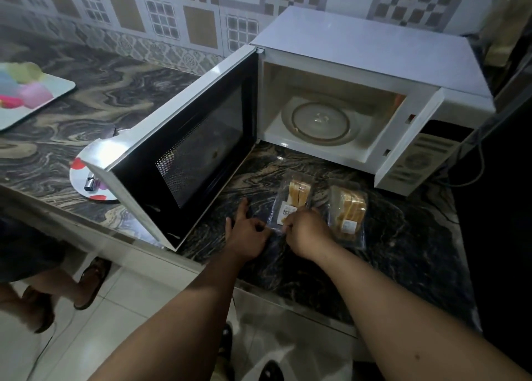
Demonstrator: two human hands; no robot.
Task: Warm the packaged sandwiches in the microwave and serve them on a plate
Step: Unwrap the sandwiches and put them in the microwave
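1. The white microwave [371,72] stands on the dark marbled counter [403,236], its door [184,153] swung wide to the left and the glass turntable [321,122] bare inside.
2. Two packaged sandwiches lie on the counter just in front of the oven: the left sandwich pack [293,196] and, just beside it, the right sandwich pack [348,210].
3. The left hand [247,233] pinches the near edge of the left sandwich pack, its outer fingers spread toward the door.
4. The right hand [305,231] grips the same pack's near end with curled fingers.
5. A round plate [83,176] with red spots sits on the counter behind the open door, partly hidden by it.
6. A patterned tray [31,92] lies at the far left.
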